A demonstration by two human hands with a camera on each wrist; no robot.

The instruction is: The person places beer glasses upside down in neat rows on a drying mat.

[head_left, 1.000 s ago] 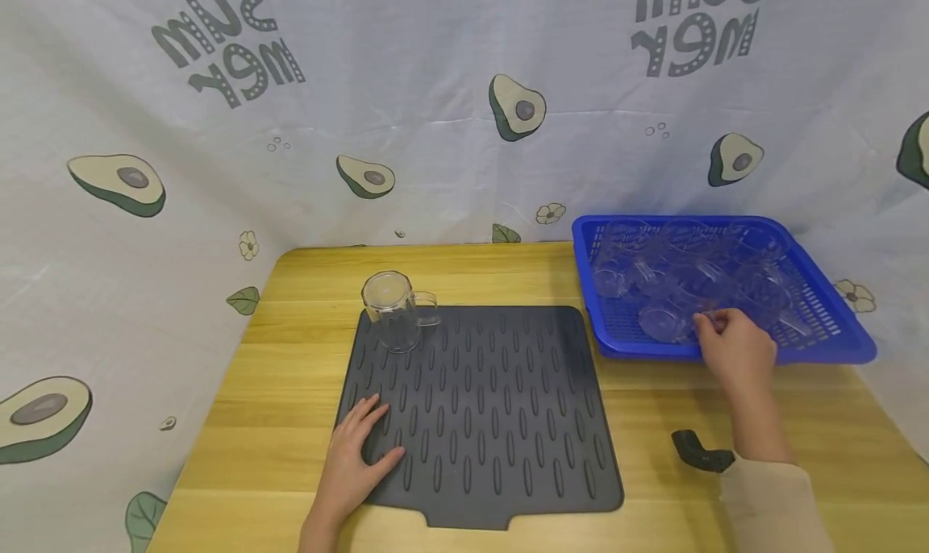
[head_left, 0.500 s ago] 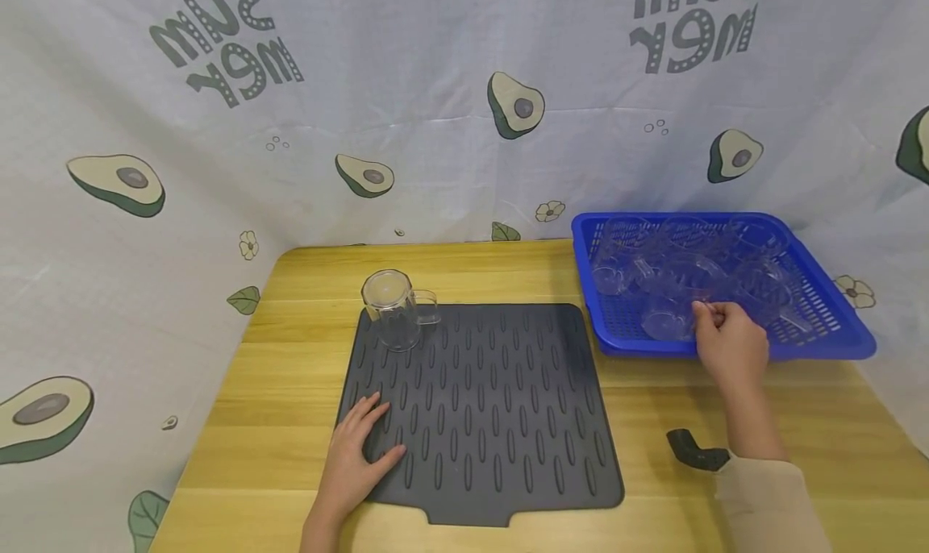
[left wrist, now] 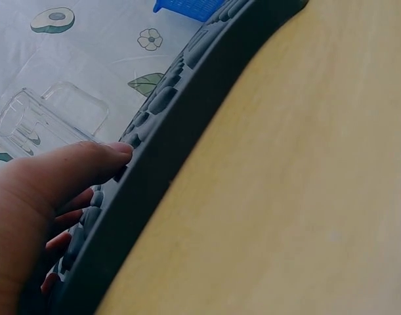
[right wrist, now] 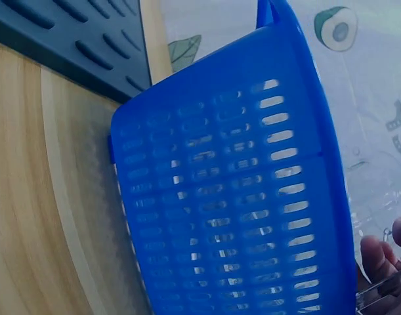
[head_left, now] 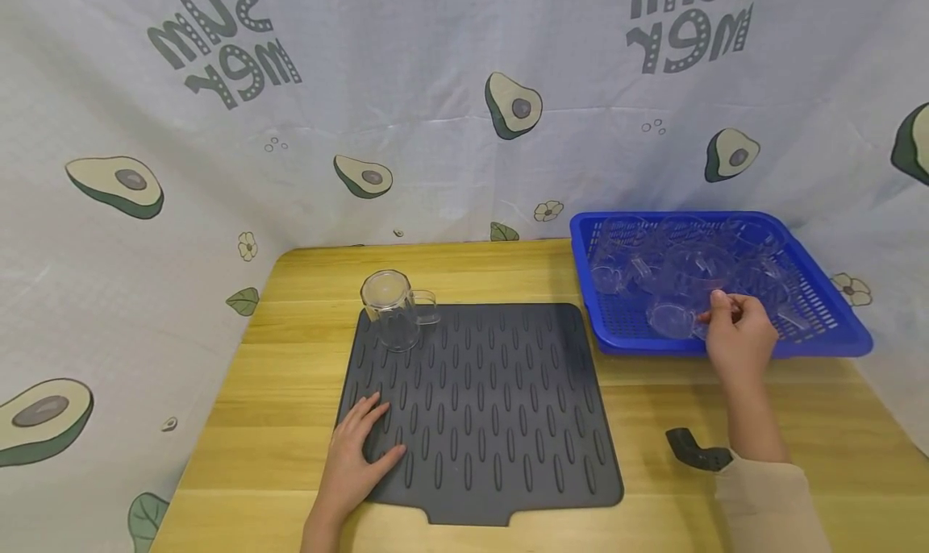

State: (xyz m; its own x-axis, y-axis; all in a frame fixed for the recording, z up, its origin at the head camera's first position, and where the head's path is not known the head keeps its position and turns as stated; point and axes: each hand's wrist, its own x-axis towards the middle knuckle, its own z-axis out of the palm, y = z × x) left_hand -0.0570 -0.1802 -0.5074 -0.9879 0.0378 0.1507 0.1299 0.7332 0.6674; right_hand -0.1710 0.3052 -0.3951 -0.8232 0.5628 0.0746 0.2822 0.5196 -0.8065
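My right hand [head_left: 742, 339] pinches the handle of a clear glass mug [head_left: 672, 319] at the near side of the blue basket [head_left: 835, 347]. In the right wrist view, the fingers [right wrist: 377, 259] and part of the glass handle show just past the basket's rim. My left hand [head_left: 354, 460] rests with fingers spread on the left edge of the dark grey drying mat [head_left: 486, 424]; its thumb [left wrist: 102, 157] lies along the edge in the left wrist view. Another glass mug [head_left: 395, 315] stands upside down on the mat's far left corner, handle to the right.
Several more clear glass mugs [head_left: 617, 255] fill the basket behind the held one. A short black angled piece [head_left: 697, 450] sits by the right cuff. A white curtain [head_left: 435, 77] printed with avocados hangs behind the wooden table [head_left: 290, 359].
My right hand has shifted slightly right and up, and the mug it pinches has moved and tilted a little. My left hand and the mug on the mat stay put.
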